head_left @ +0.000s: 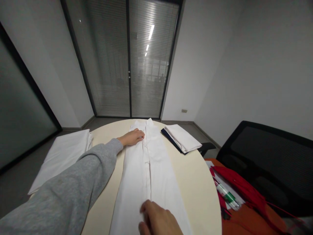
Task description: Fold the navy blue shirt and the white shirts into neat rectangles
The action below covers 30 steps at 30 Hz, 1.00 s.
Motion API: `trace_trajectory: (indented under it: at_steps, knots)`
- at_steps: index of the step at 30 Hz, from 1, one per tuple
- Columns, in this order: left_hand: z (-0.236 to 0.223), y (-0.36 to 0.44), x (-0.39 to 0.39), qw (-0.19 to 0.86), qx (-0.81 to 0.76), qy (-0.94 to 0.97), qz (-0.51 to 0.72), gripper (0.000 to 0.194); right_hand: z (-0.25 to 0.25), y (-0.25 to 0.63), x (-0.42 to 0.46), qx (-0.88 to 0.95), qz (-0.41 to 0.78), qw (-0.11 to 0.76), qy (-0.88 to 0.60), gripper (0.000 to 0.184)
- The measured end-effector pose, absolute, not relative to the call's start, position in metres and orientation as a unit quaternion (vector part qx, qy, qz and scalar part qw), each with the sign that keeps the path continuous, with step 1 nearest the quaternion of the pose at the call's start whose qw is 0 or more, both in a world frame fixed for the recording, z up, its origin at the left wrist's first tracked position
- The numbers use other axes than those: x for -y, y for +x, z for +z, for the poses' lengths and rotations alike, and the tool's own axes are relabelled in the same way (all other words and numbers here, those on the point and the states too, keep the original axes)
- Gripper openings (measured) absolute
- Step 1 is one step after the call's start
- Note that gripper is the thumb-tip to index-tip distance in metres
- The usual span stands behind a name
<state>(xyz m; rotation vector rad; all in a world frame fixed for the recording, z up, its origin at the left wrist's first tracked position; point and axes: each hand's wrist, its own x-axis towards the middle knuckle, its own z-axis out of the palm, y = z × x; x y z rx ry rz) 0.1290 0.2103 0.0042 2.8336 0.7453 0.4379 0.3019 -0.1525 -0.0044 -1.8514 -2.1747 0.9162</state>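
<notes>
A long white coat [158,166] lies over the round table, its far end at the table's back edge and its near end running out of the bottom of view. Down its middle runs a front opening with a slightly rumpled edge. My left hand [134,137], in a grey sleeve, rests on the far part of the coat with bent fingers closed on the edge of that opening. Close to me, my right hand [160,219] is over the lower part of the opening. Its thumb and curled forefinger are apart, and the fingertips are a little blurred.
On the cream table [195,182], a folded white cloth [182,135] lies over a dark blue one [172,141] at the right. Another folded white cloth [66,153] is at the left edge. A chair [269,156] at the right bears a red bag [237,182] and a bottle [227,195].
</notes>
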Motion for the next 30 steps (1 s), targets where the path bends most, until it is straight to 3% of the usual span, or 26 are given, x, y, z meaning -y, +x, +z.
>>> trace_trajectory:
  at_steps: [4, 11, 16, 21, 30]
  knots:
    - [-0.002, 0.137, -0.202, 0.074, -0.285, 0.941, 0.165, 0.019, -0.011, 0.298, 0.150, 0.740, 0.264, 0.066, -0.615, 0.044]
    - [-0.022, 0.143, -0.187, 0.066, -0.334, 0.923, 0.181, 0.019, -0.010, 0.295, 0.157, 0.721, 0.238, 0.132, -0.637, 0.050]
    - [-0.026, 0.141, -0.181, 0.066, -0.372, 0.899, 0.220, 0.028, -0.004, 0.299, 0.153, 0.712, 0.278, 0.172, -0.622, 0.037]
    - [-0.031, 0.141, -0.178, 0.073, -0.384, 0.894, 0.219, 0.026, -0.009, 0.302, 0.151, 0.699, 0.324, 0.220, -0.598, 0.044]
    - [-0.019, 0.133, -0.151, 0.089, -0.440, 0.881, 0.153, 0.069, -0.007, 0.299, 0.157, 0.703, 0.263, 0.321, -0.577, 0.032]
